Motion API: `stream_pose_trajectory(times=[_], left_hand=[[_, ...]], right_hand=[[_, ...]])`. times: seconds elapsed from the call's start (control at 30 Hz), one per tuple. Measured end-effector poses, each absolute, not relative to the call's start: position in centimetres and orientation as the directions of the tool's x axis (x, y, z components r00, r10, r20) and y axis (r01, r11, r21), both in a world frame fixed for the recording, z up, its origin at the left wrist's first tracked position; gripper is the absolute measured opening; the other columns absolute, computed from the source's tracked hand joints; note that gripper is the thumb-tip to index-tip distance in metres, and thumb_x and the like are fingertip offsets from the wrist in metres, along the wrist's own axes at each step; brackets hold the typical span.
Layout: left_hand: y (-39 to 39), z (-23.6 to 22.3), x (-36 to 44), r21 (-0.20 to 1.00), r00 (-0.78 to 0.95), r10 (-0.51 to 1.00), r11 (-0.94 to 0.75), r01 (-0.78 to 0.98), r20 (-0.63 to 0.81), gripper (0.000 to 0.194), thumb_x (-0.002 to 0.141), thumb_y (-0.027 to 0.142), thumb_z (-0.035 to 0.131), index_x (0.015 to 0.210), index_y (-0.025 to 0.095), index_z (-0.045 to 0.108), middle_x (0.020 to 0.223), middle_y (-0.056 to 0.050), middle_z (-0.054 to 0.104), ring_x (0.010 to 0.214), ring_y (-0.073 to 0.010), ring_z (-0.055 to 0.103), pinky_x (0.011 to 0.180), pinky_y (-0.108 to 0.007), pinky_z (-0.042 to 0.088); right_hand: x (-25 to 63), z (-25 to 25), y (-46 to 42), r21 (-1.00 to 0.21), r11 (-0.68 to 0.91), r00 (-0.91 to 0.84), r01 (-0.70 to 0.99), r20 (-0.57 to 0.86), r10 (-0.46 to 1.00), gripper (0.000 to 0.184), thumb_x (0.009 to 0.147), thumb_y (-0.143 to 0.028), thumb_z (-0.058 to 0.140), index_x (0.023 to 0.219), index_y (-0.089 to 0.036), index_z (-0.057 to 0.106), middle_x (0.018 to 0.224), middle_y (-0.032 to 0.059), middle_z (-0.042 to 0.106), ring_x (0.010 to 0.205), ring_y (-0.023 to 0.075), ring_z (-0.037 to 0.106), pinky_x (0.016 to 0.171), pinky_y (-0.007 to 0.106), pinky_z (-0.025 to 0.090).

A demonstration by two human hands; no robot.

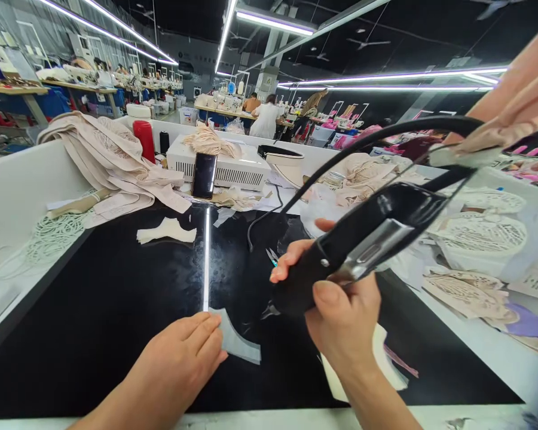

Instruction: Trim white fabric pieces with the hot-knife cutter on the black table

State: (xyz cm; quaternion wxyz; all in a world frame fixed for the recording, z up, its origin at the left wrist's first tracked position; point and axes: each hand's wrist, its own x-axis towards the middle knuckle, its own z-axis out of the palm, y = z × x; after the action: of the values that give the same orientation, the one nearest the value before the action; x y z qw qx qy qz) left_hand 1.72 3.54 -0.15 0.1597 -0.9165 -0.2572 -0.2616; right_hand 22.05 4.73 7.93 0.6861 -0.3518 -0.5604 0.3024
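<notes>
My left hand (186, 349) is closed on the left end of a small curved pale grey fabric piece (240, 345), pressing it on the black work mat (94, 334). My right hand (347, 310) grips a black corded hand tool (363, 221) with a bright metal plate on its side. Its pointed metal tip (271, 310) hangs a little up and right of the fabric piece, apart from it. Below my right hand lie cream fabric pieces (334, 379), partly hidden by my wrist. A small pair of thread snips (272, 257) lies beyond the tool.
A cream fabric piece (167, 230) lies farther back on the mat. Behind it stand a phone (204, 175) and a vented white box (237, 170). Beige fabric (103, 155) is heaped at left, with stacked lace pieces (484, 233) at right. The tool's black cord (341, 152) arches over the table.
</notes>
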Motion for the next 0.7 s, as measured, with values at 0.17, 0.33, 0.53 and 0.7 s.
stream_pose_trajectory(times=[0.17, 0.33, 0.53, 0.7], left_hand=[[3.6, -0.4, 1.7, -0.123, 0.707, 0.394, -0.82, 0.559, 0.587, 0.045, 0.108, 0.017, 0.021, 0.1, 0.012, 0.066, 0.103, -0.006, 0.077, 0.095, -0.0186, 0.074, 0.081, -0.031, 0.06], [3.8, -0.6, 1.5, -0.131, 0.715, 0.384, -0.825, 0.55, 0.585, 0.042, 0.108, 0.019, 0.024, 0.103, 0.013, 0.066, 0.105, -0.006, 0.076, 0.097, -0.0181, 0.073, 0.084, -0.031, 0.06], [3.7, -0.6, 1.5, -0.135, 0.726, 0.383, -0.828, 0.544, 0.571, 0.043, 0.108, 0.019, 0.025, 0.102, 0.011, 0.067, 0.105, -0.006, 0.076, 0.097, -0.0183, 0.073, 0.083, -0.031, 0.06], [3.7, -0.5, 1.6, -0.157, 0.738, 0.376, -0.827, 0.54, 0.56, 0.044, 0.108, 0.017, 0.023, 0.101, 0.01, 0.066, 0.106, -0.007, 0.076, 0.097, -0.0188, 0.074, 0.081, -0.031, 0.06]], right_hand=[[18.4, 6.8, 5.5, -0.768, 0.603, 0.162, -0.213, 0.581, 0.797, 0.044, 0.083, -0.046, 0.077, 0.11, -0.026, 0.048, 0.084, -0.0027, 0.06, 0.061, 0.0119, 0.06, 0.051, 0.026, 0.054], [16.8, 6.1, 6.4, -0.765, 0.606, 0.177, -0.215, 0.58, 0.795, 0.044, 0.085, -0.047, 0.073, 0.109, -0.026, 0.043, 0.083, -0.004, 0.057, 0.059, 0.0095, 0.056, 0.05, 0.023, 0.051], [16.7, 5.8, 6.9, -0.791, 0.592, 0.215, -0.157, 0.557, 0.802, 0.051, 0.083, -0.051, 0.073, 0.11, -0.026, 0.038, 0.081, -0.0036, 0.058, 0.06, 0.0107, 0.059, 0.055, 0.026, 0.054], [16.8, 5.7, 7.1, -0.78, 0.606, 0.236, -0.159, 0.566, 0.79, 0.049, 0.084, -0.05, 0.072, 0.11, -0.026, 0.039, 0.081, -0.0035, 0.058, 0.06, 0.011, 0.06, 0.053, 0.026, 0.054]])
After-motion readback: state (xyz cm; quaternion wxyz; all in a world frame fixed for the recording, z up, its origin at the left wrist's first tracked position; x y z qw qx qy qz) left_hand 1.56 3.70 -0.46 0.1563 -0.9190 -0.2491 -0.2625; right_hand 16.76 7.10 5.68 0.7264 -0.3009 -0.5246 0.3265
